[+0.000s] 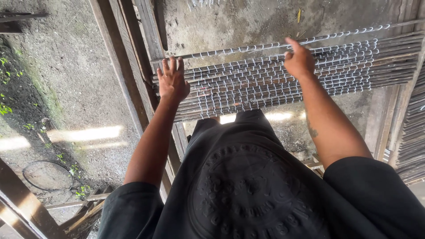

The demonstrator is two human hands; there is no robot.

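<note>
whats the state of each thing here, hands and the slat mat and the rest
left hand: open, fingers spread, flat on the mat's end
right hand: on the top slat, holding nothing
slat mat: laid across the frame, bound with white cord
top slat: set slightly apart from the rest
wire loop: lying on the ground

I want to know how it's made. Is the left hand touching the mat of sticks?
Touching. The head view shows the left hand lying flat, fingers spread, on the near end of the stick mat, with no gap.
</note>
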